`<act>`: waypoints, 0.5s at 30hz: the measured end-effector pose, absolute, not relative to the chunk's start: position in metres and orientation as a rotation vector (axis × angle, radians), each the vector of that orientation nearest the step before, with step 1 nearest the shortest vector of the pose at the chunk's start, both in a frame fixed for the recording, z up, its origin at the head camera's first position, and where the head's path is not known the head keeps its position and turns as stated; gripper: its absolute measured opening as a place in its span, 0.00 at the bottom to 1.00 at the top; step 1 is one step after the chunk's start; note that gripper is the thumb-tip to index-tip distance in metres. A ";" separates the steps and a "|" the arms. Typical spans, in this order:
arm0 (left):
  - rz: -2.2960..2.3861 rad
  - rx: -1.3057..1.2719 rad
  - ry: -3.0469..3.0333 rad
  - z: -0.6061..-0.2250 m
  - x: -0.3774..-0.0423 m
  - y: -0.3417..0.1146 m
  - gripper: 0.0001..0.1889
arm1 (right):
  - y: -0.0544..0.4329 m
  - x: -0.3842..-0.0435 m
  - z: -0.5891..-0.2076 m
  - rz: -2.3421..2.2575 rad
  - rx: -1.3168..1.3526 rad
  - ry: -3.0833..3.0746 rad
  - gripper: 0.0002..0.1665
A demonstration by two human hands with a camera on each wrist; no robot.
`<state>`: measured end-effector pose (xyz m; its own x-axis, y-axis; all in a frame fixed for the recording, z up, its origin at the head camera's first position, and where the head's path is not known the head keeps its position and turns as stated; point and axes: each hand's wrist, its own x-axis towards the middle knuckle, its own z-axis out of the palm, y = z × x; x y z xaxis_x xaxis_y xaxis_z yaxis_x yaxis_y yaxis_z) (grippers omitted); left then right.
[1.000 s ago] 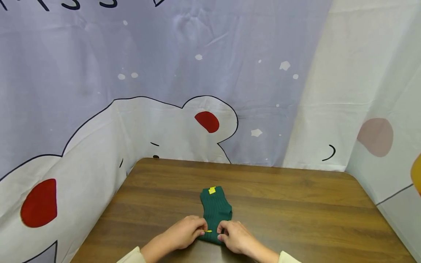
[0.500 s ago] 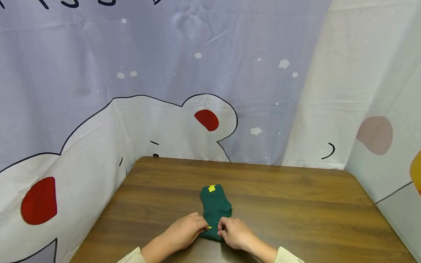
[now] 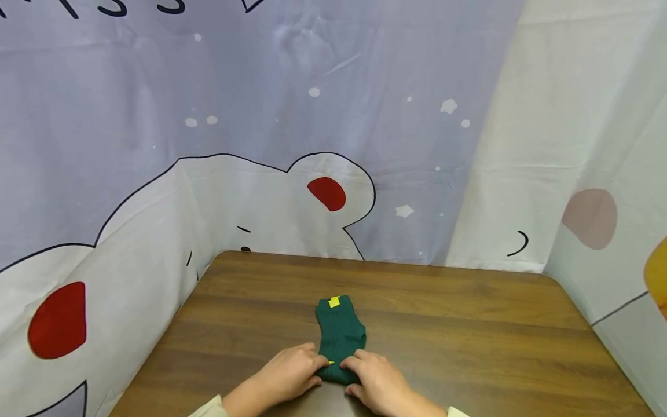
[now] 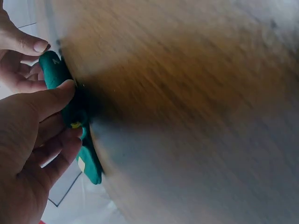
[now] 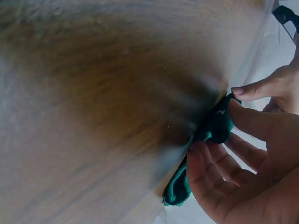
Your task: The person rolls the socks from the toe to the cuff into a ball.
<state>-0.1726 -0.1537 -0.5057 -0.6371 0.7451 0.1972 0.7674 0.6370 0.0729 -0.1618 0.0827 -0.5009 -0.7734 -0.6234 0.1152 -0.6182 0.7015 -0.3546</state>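
Observation:
A dark green ribbed sock (image 3: 341, 324) lies lengthwise on the wooden table, a yellow label (image 3: 334, 302) on its far end. Its near end is folded into a thick roll (image 4: 56, 72); a small yellow piece (image 3: 331, 362) shows beside the left fingers. My left hand (image 3: 293, 372) pinches the roll's left side, thumb in front and fingertips over the top. On the other side my right hand (image 3: 383, 382) holds the roll between thumb and fingers. Both thumbs press its near face in the wrist views, where a small pale mark (image 5: 221, 112) shows. The sock's underside is hidden.
The brown wooden table (image 3: 469, 324) has rounded far corners. Behind it and along its sides hangs a printed fabric sheet (image 3: 406, 145) with cartoon shapes. Light sleeve cuffs (image 3: 211, 407) show at the lower edge.
The right thumb has spread away from its fingers, down to the sock's near edge. The left thumb has also come into sight there. The sock stays nearly in place.

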 end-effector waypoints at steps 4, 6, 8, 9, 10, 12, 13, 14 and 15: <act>-0.164 -1.246 -2.681 -0.507 -0.173 -0.150 0.10 | 0.081 -0.162 -0.502 -0.515 -1.079 2.927 0.17; -0.147 -1.242 -2.674 -0.508 -0.173 -0.149 0.10 | 0.080 -0.161 -0.503 -0.472 -1.089 2.956 0.17; -0.145 -1.241 -2.673 -0.509 -0.173 -0.148 0.10 | 0.078 -0.161 -0.505 -0.421 -1.102 2.983 0.17; -0.147 -1.239 -2.673 -0.510 -0.174 -0.147 0.10 | 0.077 -0.161 -0.506 -0.400 -1.109 2.996 0.17; -0.151 -1.237 -2.675 -0.510 -0.174 -0.147 0.10 | 0.076 -0.162 -0.507 -0.388 -1.113 3.006 0.16; -0.165 -1.230 -2.682 -0.510 -0.173 -0.147 0.09 | 0.075 -0.163 -0.508 -0.381 -1.120 3.024 0.15; -0.177 -1.226 -2.692 -0.510 -0.173 -0.147 0.09 | 0.075 -0.164 -0.509 -0.389 -1.122 3.029 0.15; -0.193 -1.222 -2.707 -0.510 -0.173 -0.146 0.08 | 0.074 -0.165 -0.510 -0.397 -1.127 3.034 0.14; -0.213 -1.217 -2.727 -0.509 -0.173 -0.146 0.07 | 0.074 -0.166 -0.510 -0.417 -1.127 3.035 0.13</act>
<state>-0.1729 -0.1464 -0.5092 -0.6603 0.7261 0.1916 0.7471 0.6612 0.0689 -0.1659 0.0744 -0.5100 -0.7549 -0.6241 0.2016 -0.6553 0.7299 -0.1944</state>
